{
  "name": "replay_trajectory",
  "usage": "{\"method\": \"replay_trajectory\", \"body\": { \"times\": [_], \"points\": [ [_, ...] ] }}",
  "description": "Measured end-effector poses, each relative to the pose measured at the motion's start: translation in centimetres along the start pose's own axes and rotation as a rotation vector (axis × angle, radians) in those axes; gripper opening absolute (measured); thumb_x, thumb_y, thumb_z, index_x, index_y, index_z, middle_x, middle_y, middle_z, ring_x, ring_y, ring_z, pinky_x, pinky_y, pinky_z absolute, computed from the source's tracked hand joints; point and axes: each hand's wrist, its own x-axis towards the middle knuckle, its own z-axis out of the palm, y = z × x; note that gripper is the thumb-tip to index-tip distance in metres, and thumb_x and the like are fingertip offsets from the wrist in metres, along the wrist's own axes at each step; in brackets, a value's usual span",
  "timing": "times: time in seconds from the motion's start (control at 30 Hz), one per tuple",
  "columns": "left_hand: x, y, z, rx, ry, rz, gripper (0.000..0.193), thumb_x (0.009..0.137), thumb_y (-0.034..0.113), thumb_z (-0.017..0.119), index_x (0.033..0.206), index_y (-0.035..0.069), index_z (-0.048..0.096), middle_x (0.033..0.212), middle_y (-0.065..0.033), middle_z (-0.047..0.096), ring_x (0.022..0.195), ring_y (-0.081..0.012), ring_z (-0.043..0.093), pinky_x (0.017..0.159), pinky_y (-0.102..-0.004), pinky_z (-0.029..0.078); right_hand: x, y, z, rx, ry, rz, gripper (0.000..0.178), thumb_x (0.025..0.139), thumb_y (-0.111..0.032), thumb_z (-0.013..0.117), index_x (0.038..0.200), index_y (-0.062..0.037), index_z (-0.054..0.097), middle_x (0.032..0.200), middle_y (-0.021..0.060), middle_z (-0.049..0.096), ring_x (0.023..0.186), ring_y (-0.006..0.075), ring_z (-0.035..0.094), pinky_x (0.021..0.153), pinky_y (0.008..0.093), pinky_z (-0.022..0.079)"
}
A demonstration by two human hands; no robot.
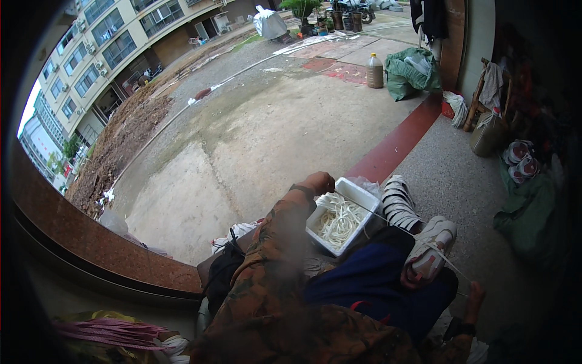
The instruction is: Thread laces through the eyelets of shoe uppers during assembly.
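A white and pink sneaker (429, 250) rests on my lap, over dark blue cloth. A white shoelace (388, 221) runs taut from my left hand (321, 182), across the sneaker, and on toward my right hand (475, 298). My left hand is closed on the lace, above the far rim of a white foam box (362, 196). Inside the box lies a tangled heap of white shoelaces (339, 223). Out at the lower right, my right hand is closed on the lace's other stretch; its fingertips are small and dim.
Black-and-white striped cloth (399, 200) lies beside the box. More sneakers (521, 161) sit at the right on a green sack (527, 212). Pink laces (112, 333) are at the lower left. Beyond a red floor strip (397, 145) stand a green bag (412, 73) and a plastic jug (374, 73).
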Motion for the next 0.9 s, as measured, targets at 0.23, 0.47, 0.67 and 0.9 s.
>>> {"method": "replay_trajectory", "body": {
  "times": [0.23,0.47,0.67,0.9],
  "points": [
    [-6.9,-7.4,-5.4,-0.049,0.068,-0.277,0.011,0.077,0.016,0.065,0.083,0.008,0.069,0.065,-0.0059,0.063,0.059,-0.0164,0.059,0.054,-0.0315,0.047,-15.2,13.2,-9.7,0.027,0.182,0.513,0.029,0.094,-0.013,0.05,0.12,0.0018,0.052,0.099,0.0202,0.057,0.081,0.0266,0.054,0.068,0.0388,0.047],
    [-10.9,-10.2,-7.3,-0.053,0.092,-0.535,0.008,0.078,0.014,0.069,0.083,0.008,0.071,0.069,-0.0043,0.066,0.06,-0.0127,0.06,0.057,-0.029,0.048,-22.4,12.2,-16.5,-0.216,-0.02,0.689,0.034,0.091,-0.011,0.051,0.123,-0.0017,0.047,0.113,0.0179,0.053,0.099,0.032,0.048,0.084,0.0426,0.041],
    [-9.4,-10.8,-4.1,0.281,0.081,-0.576,0.02,0.07,0.026,0.074,0.083,0.012,0.072,0.079,-0.0087,0.069,0.079,-0.0245,0.065,0.07,-0.0352,0.051,-22.0,10.1,-16.2,-0.03,-0.116,0.744,0.021,0.085,-0.01,0.052,0.105,-0.0021,0.049,0.094,0.0141,0.053,0.082,0.0277,0.05,0.071,0.0384,0.042],
    [-5.1,-4.7,0.6,-0.024,0.069,-0.275,0.032,0.067,0.03,0.076,0.077,0.0,0.069,0.068,-0.0104,0.065,0.063,-0.0214,0.062,0.058,-0.0351,0.048,-19.4,7.4,-13.1,0.21,-0.262,0.796,0.007,0.079,-0.008,0.054,0.083,-0.0025,0.051,0.072,0.0096,0.052,0.062,0.0226,0.052,0.056,0.0335,0.043]
  ]
}}
